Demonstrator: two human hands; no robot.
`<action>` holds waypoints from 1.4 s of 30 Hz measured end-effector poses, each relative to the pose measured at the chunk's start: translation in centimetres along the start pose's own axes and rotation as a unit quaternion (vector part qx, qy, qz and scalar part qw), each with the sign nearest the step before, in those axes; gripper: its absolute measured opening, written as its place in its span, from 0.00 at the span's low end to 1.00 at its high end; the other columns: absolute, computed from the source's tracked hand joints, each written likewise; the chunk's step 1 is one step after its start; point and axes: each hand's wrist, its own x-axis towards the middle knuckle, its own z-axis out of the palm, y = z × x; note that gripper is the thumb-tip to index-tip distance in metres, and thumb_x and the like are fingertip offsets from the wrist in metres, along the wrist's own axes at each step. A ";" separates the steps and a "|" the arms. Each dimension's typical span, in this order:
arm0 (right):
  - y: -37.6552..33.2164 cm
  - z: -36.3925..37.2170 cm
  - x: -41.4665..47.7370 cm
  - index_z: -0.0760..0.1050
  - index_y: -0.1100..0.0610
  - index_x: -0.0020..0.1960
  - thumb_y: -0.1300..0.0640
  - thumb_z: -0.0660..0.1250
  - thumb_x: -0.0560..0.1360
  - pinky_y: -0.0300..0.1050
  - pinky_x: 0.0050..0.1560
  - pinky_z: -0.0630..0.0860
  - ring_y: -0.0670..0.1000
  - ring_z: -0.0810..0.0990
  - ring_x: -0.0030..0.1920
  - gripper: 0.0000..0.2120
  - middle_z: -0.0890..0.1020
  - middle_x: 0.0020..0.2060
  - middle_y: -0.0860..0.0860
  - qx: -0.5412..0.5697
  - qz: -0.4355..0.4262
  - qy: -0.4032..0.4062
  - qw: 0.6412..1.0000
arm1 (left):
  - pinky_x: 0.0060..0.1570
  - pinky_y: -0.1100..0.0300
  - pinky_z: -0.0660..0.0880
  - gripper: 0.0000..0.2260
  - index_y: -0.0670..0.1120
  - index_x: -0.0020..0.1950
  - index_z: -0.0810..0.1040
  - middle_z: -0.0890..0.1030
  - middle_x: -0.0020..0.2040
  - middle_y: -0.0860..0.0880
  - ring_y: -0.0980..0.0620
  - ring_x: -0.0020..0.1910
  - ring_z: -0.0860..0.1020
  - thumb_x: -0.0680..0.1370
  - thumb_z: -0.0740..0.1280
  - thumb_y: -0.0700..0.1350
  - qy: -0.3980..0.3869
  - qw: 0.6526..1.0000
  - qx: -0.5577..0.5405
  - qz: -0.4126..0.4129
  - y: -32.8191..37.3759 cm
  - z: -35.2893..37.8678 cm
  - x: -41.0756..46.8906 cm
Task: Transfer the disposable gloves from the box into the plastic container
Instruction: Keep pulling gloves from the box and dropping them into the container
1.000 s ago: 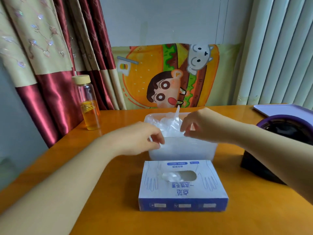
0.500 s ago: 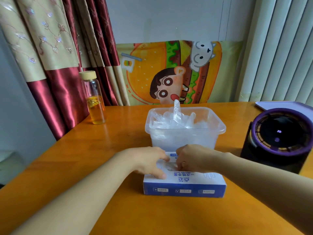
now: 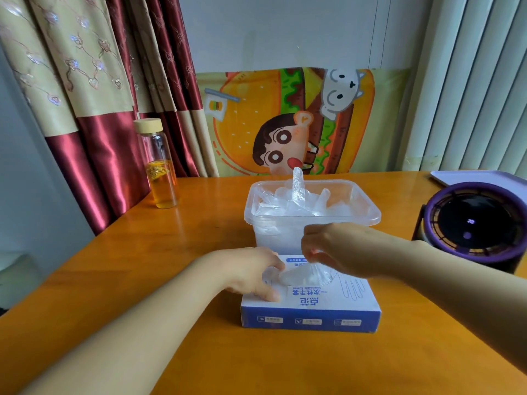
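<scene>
A blue and white glove box (image 3: 322, 306) lies flat on the table near me. Behind it stands a clear plastic container (image 3: 368, 220) with several crumpled transparent gloves (image 3: 296, 198) inside, one sticking up. My left hand (image 3: 251, 275) rests on the left part of the box top, fingers spread over it. My right hand (image 3: 339, 249) hovers just above the box slot and pinches a clear glove (image 3: 308, 276) that stretches down into the opening.
An orange wooden table (image 3: 171, 252) carries a glass bottle (image 3: 161, 169) with amber liquid at the back left. A black and purple round device (image 3: 476, 223) stands at the right, with a pale tray (image 3: 484, 178) behind it. Curtains hang at the left.
Both hands came back from the container to the box. The right hand has since risen a little, drawing a clear glove up out of the slot while the left stays on the box.
</scene>
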 end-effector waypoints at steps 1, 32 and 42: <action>0.2 0.0 0.2 0.75 0.51 0.57 0.54 0.62 0.79 0.42 0.51 0.78 0.48 0.78 0.48 0.08 0.76 0.53 0.45 0.001 0.024 0.005 1.000 | 0.68 0.55 0.66 0.27 0.54 0.75 0.64 0.63 0.75 0.55 0.50 0.71 0.65 0.77 0.68 0.54 0.001 1.000 0.001 0.003 0.0 0.0 0.0; 1.4 -3.3 0.1 0.75 0.64 0.61 0.56 0.61 0.78 0.53 0.58 0.74 0.57 0.78 0.52 0.15 0.80 0.51 0.59 0.784 0.223 0.059 0.576 | 0.50 0.64 0.75 0.17 0.53 0.61 0.73 0.79 0.59 0.52 0.56 0.54 0.79 0.73 0.68 0.52 0.241 0.758 -0.595 0.113 2.1 -5.9 -2.3; 2.6 -2.3 -0.1 0.74 0.57 0.52 0.51 0.65 0.75 0.50 0.50 0.78 0.57 0.80 0.54 0.11 0.80 0.54 0.57 0.740 0.219 0.297 0.562 | 0.41 0.59 0.77 0.03 0.48 0.43 0.77 0.82 0.41 0.47 0.50 0.41 0.80 0.77 0.67 0.44 0.396 0.720 -0.570 -0.021 2.3 -9.3 1.3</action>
